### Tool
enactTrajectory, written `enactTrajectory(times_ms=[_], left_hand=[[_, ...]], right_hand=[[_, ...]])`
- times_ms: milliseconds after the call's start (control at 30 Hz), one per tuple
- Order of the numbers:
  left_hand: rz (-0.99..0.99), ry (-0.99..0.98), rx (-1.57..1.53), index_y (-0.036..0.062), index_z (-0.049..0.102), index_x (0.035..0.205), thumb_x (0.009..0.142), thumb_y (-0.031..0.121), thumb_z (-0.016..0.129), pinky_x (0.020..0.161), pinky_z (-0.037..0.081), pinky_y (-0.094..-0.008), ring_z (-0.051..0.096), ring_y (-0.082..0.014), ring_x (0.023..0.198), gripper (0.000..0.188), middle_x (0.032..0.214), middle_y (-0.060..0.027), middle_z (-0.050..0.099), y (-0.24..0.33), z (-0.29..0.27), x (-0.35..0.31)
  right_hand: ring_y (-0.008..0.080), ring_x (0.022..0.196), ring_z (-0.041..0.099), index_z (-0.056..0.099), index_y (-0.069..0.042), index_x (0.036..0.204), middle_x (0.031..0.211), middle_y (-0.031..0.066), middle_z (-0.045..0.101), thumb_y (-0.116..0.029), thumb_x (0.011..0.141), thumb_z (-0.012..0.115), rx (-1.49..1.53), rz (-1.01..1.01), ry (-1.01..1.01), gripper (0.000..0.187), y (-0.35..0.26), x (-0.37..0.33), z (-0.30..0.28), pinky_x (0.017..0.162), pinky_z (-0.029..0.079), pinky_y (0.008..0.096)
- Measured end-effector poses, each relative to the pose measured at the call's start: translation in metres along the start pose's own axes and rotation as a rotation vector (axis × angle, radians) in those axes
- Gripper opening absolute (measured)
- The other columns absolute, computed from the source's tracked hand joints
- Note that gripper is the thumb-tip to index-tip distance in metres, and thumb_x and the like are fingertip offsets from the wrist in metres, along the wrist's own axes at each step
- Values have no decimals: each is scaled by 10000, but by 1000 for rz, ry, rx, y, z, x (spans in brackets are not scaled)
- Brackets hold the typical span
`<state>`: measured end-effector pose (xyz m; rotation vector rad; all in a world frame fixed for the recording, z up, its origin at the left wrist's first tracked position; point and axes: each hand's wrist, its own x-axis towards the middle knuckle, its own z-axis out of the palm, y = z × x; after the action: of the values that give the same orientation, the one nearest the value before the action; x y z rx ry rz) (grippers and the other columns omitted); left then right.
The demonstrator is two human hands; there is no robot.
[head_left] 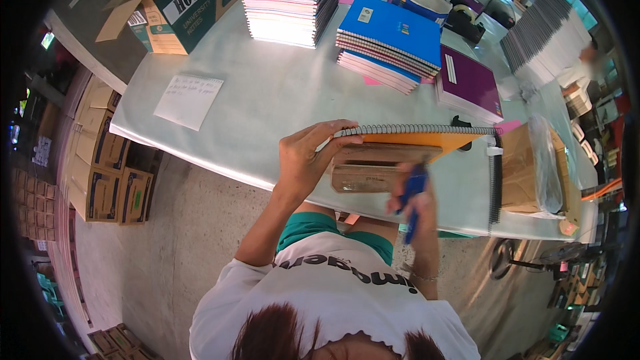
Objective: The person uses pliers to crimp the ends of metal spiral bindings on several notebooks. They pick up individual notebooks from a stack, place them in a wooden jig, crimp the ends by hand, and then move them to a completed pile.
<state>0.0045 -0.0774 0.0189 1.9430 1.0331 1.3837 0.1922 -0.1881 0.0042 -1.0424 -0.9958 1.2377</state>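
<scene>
One orange notebook [415, 139], one blue-handled tool [415, 185], one handwritten sheet [189, 102]

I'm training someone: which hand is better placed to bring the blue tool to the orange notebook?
Probably the right hand: it holds the blue tool, while the left hand grips the notebook.

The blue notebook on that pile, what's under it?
Under the blue rectangular notebook are more spiral-bound notebooks; coils and pale page edges show, but their covers are mostly hidden.
</scene>
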Motion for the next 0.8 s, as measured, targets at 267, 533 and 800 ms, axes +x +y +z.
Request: enactTrajectory(times_ms=[267, 533, 800], left_hand=[[-57, -41, -32, 29, 744, 920, 788, 9, 714, 723, 543, -264, 699, -145, 783, 137, 918, -64, 742, 2, 0, 6], [-35, 7, -47, 21, 741, 938, 773, -16, 712, 726, 541, -263, 697, -144, 786, 172, 900, -74, 741, 3, 1, 8], [-51, 14, -87, 35, 721, 1017, 772, -65, 662, 731, 548, -271, 715, -183, 821, 271, 903, -98, 734, 2, 2, 5]], right_hand=[[109, 762, 463, 495, -48, 1276, 929, 16, 497, -338, 929, 518, -471, -18, 499, 453, -13, -11, -63, 686, 410, 237], [247, 753, 624, 436, -5, 1307, 947, 143, 600, -190, 797, 710, -785, -326, -6, 608, -12, 13, 51, 674, 513, 338], [287, 712, 648, 445, 17, 1296, 851, 126, 616, -170, 788, 719, -816, -337, 32, 606, -14, 21, 70, 652, 533, 362]])
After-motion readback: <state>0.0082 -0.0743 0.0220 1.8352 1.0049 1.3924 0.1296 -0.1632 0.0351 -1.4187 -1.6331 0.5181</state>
